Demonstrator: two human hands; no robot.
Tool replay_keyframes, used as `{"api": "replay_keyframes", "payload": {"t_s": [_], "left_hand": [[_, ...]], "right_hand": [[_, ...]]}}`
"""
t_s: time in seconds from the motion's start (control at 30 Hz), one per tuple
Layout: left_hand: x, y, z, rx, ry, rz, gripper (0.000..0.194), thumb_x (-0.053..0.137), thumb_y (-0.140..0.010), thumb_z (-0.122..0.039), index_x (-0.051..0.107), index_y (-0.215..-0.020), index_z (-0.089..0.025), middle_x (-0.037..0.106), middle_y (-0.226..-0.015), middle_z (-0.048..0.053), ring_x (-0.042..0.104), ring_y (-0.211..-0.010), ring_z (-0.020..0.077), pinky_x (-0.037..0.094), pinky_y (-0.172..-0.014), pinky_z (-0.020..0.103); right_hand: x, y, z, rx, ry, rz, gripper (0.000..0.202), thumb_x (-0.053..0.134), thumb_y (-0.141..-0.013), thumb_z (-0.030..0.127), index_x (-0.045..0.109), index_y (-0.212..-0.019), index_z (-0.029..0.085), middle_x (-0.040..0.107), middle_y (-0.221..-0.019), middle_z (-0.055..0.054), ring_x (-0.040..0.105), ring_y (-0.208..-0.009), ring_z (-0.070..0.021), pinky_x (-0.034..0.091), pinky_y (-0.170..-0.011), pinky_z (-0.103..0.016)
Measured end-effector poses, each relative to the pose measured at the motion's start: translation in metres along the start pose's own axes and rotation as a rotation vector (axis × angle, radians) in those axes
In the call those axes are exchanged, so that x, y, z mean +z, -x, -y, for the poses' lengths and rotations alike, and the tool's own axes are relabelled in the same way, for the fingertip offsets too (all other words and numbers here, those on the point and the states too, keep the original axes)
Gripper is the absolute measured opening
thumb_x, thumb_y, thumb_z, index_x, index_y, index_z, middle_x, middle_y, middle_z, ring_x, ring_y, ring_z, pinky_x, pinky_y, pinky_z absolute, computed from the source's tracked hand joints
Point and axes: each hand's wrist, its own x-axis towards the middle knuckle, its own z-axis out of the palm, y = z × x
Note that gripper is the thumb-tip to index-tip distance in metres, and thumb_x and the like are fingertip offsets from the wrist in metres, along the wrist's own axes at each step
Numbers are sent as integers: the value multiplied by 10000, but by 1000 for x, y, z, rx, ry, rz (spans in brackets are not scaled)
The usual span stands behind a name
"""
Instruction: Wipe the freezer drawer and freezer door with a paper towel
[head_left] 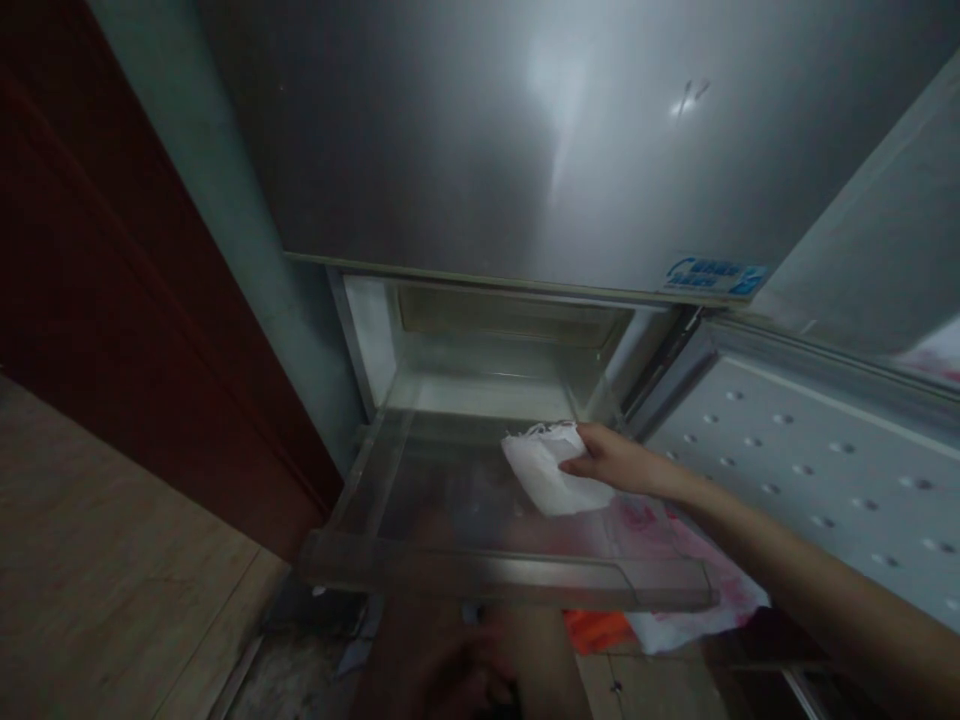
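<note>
My right hand [611, 458] reaches in from the right and grips a folded white cloth [551, 470] by its right side, thumb on top. The cloth has a frayed far edge and rests on or just above the clear plastic drawer [450, 570]; I cannot tell if it touches. This drawer is pulled out of the lower compartment [480, 385] of a silver fridge [420, 130]. Low in the picture, in front of my legs, is my left hand [472, 670], dark and blurred. Its fingers are hard to make out.
On the right the lower fridge door [810, 450] stands open, its inner panel dimpled. Below the drawer are a pink and white plastic bag [697, 590] and an orange item [596, 630]. A dark red wooden frame [150, 260] and a pale wall [217, 190] border the left.
</note>
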Motion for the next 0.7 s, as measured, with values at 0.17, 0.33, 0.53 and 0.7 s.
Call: {"api": "replay_keyframes", "payload": {"t_s": [0.17,0.33,0.53,0.7], "left_hand": [[4,-33,10,-11,77,-74,658,535,-671,-785,721,-1080,-305,727,-1108,94,671,-1019,300,511,-925,459],[5,-32,-8,-75,72,-160,686,428,-686,-835,785,-891,-285,756,-1018,98,664,-1049,305,447,-1026,461],[9,-30,-18,-38,-29,-198,621,413,-739,-788,785,-898,-317,751,-1049,64,652,-1071,300,429,-1049,458],[4,-29,-1,-67,-92,-200,533,441,-762,-732,779,-928,-355,749,-1061,31,646,-1084,295,419,-1066,439]], "right_hand": [[-12,19,3,-25,-1,16,199,505,-840,274,620,-798,118,649,-778,-43,589,-710,-145,483,-654,-249],[-45,38,19,-207,159,4,332,430,-885,165,681,-1102,175,679,-1108,-61,625,-1055,-173,478,-945,-320],[-60,32,5,-275,628,156,462,471,-837,15,675,-1165,270,619,-1254,-53,542,-1218,-190,274,-1140,-464],[-51,45,-10,-202,718,386,432,477,-819,-1,720,-1072,251,655,-1189,-63,554,-1206,-208,181,-1167,-516]]}}
